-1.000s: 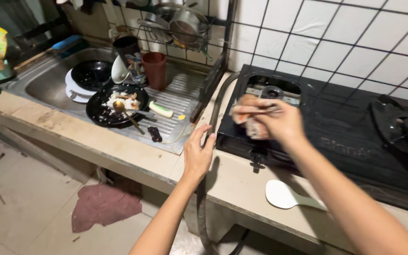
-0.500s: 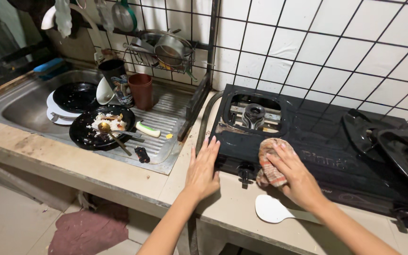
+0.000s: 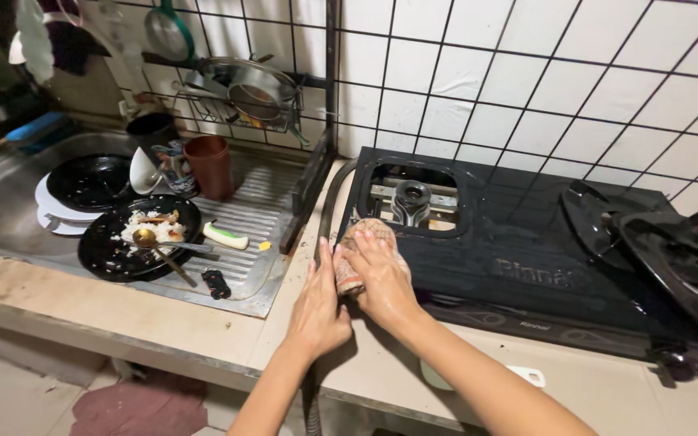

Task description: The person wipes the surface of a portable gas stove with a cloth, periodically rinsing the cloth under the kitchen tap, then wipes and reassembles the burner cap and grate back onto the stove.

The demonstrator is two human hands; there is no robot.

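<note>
Since the earlier frames the right hand (image 3: 381, 278) has carried the cloth (image 3: 359, 257) leftward, from the front edge of the stove near the control knob to the stove's front-left corner. The left hand (image 3: 321, 307) has shifted with it and now lies directly beside the right hand.

Grip state: the right hand lies palm down on the cloth, fingers spread and curved over it, pressing it against the stove surface rather than pinching it. The cloth is bunched under the palm; a brownish, patterned edge shows at the fingertips. The left hand is open and flat, fingers extended, resting on the countertop (image 3: 228, 323) against the corner of the stove; its thumb side touches or nearly touches the cloth, and the view does not settle which. It holds nothing.

Location of the cloth: on the front-left corner of the black gas stove (image 3: 519, 250), just in front of the open left burner (image 3: 411, 202).

Judgement: the wiping has progressed from the front face to the left corner; the left hand appears to steady the stove.

Surroundings: a black hose (image 3: 326, 211) runs along the stove's left side. Further left, the steel sink drainboard (image 3: 272, 214) holds a black plate (image 3: 98, 250) with food scraps and a spoon, plus a brown cup (image 3: 209, 165). A white spatula (image 3: 527, 375) lies on the countertop, mostly hidden by the right forearm.
</note>
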